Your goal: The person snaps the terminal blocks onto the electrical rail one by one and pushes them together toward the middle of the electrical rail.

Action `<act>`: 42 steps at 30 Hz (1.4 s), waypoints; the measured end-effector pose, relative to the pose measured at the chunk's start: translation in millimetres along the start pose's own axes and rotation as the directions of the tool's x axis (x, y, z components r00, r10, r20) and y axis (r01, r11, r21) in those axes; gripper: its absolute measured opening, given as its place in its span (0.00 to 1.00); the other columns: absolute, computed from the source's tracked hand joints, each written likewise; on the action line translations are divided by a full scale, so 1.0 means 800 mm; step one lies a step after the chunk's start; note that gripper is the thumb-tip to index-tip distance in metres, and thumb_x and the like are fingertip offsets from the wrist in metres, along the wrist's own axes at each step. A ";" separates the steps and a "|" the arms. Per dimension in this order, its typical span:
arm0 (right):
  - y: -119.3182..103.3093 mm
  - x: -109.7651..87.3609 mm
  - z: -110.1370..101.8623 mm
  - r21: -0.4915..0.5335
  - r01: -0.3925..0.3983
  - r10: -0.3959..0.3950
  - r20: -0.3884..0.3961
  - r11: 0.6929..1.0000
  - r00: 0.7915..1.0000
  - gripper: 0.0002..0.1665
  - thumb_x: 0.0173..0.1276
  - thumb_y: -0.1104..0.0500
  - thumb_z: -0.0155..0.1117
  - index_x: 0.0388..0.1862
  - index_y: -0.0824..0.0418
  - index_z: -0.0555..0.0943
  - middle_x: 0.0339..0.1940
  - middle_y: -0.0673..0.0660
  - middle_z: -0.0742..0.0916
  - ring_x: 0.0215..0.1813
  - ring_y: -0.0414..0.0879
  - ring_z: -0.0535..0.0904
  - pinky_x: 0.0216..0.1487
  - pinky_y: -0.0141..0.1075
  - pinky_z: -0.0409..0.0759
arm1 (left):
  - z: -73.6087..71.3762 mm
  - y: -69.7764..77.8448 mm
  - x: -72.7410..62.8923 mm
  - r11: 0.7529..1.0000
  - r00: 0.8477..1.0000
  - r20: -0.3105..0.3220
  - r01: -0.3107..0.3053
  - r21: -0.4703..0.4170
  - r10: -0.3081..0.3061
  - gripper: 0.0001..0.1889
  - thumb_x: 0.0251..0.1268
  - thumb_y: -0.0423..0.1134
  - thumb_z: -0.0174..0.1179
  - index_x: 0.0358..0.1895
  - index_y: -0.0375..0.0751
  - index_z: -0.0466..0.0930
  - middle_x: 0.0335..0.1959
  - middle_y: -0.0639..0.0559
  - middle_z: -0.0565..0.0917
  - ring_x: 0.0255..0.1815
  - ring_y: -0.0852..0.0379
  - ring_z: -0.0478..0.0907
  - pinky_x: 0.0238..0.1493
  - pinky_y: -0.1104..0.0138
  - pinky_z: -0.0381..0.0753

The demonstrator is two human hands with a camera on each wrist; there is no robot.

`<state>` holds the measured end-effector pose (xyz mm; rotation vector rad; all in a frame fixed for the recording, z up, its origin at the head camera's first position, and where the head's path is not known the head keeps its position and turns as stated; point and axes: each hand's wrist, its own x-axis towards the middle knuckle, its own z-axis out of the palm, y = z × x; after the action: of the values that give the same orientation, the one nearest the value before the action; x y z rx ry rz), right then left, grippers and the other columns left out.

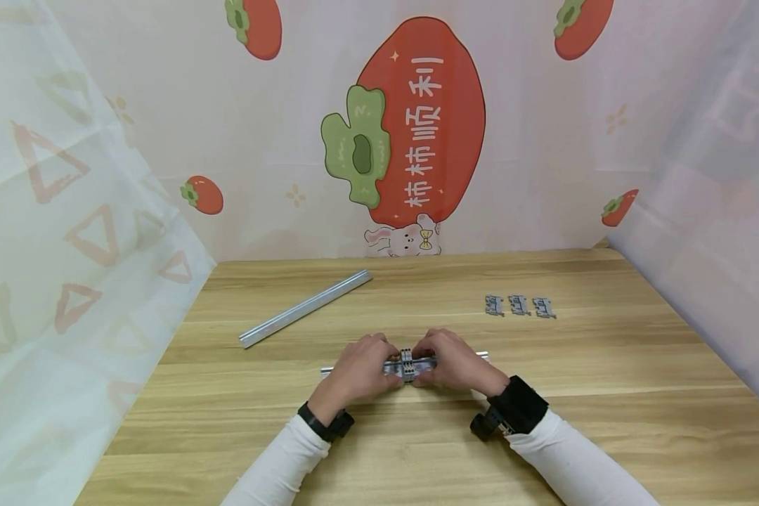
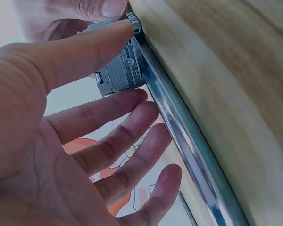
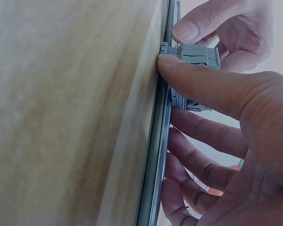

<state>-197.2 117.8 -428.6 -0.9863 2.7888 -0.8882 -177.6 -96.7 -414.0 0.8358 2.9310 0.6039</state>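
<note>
A small stack of grey terminal blocks (image 1: 407, 365) sits on a silver DIN rail (image 1: 484, 356) that lies crosswise in front of the person. From the left side, the left hand (image 1: 363, 367) pinches the stack, its thumb at the near end and index finger at the far end; its other fingers spread along the rail in the left wrist view. The right hand (image 1: 450, 360) pinches the same blocks from the right. In the right wrist view its thumb lies on the blocks' (image 3: 198, 52) near end, low by the rail (image 3: 156, 141). The hands hide parts of the rail.
A second silver rail (image 1: 305, 309) lies slanted at the back left of the wooden table (image 1: 417, 450). Three separate grey terminal blocks (image 1: 518, 305) lie in a row at the back right. A printed curtain (image 1: 259, 126) hangs behind the table and along its sides.
</note>
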 end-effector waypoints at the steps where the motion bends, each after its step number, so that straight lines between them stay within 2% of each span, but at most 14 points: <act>1: 0.000 0.000 0.000 0.001 -0.002 0.002 0.001 1.000 1.000 0.21 0.51 0.56 0.85 0.44 0.60 0.88 0.38 0.49 0.85 0.42 0.45 0.78 0.44 0.38 0.75 | 0.000 0.001 0.000 1.000 1.000 -0.001 0.002 0.003 -0.002 0.18 0.54 0.46 0.77 0.46 0.42 0.89 0.36 0.52 0.81 0.33 0.57 0.73 0.32 0.63 0.71; 12: -0.001 -0.001 -0.001 0.000 -0.009 0.009 0.009 1.000 1.000 0.22 0.53 0.55 0.84 0.45 0.60 0.89 0.39 0.50 0.85 0.42 0.45 0.77 0.44 0.37 0.74 | 0.002 0.006 0.000 0.998 0.999 0.013 0.036 0.043 -0.036 0.16 0.56 0.47 0.76 0.44 0.42 0.89 0.37 0.52 0.81 0.37 0.54 0.75 0.38 0.57 0.75; 23: -0.003 -0.002 -0.002 -0.009 -0.005 0.006 0.008 1.000 1.000 0.21 0.53 0.56 0.84 0.46 0.60 0.88 0.39 0.50 0.85 0.42 0.45 0.78 0.45 0.38 0.75 | 0.005 0.008 0.001 0.996 0.999 0.006 0.036 0.084 -0.036 0.15 0.56 0.49 0.76 0.43 0.45 0.89 0.35 0.54 0.80 0.37 0.54 0.75 0.37 0.56 0.75; 31: -0.002 -0.003 -0.004 0.004 -0.018 0.018 0.016 1.000 1.000 0.21 0.53 0.57 0.84 0.46 0.61 0.88 0.39 0.51 0.85 0.43 0.47 0.78 0.45 0.39 0.75 | 0.003 0.008 0.000 0.996 0.999 0.012 0.045 0.075 -0.046 0.17 0.54 0.50 0.77 0.42 0.44 0.89 0.34 0.55 0.78 0.36 0.55 0.74 0.36 0.56 0.74; 36: 0.001 -0.006 -0.013 0.016 -0.051 0.051 0.040 0.999 0.998 0.24 0.52 0.58 0.84 0.47 0.63 0.87 0.42 0.53 0.85 0.45 0.49 0.79 0.48 0.42 0.77 | -0.002 0.003 -0.002 0.995 0.997 0.050 0.056 0.087 -0.060 0.19 0.53 0.49 0.77 0.44 0.42 0.88 0.34 0.54 0.78 0.35 0.56 0.72 0.34 0.60 0.73; 42: 0.008 -0.008 -0.033 -0.073 -0.120 0.127 0.096 0.990 0.987 0.27 0.52 0.57 0.84 0.50 0.65 0.86 0.43 0.54 0.85 0.46 0.49 0.80 0.49 0.45 0.77 | -0.018 -0.006 -0.010 0.993 0.989 0.116 0.082 0.088 -0.092 0.18 0.55 0.42 0.76 0.47 0.38 0.87 0.37 0.51 0.78 0.37 0.54 0.72 0.35 0.60 0.75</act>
<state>-201.6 138.8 -411.2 -0.8309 2.7756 -0.7132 -175.0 -109.5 -403.3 0.7189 2.8822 0.4130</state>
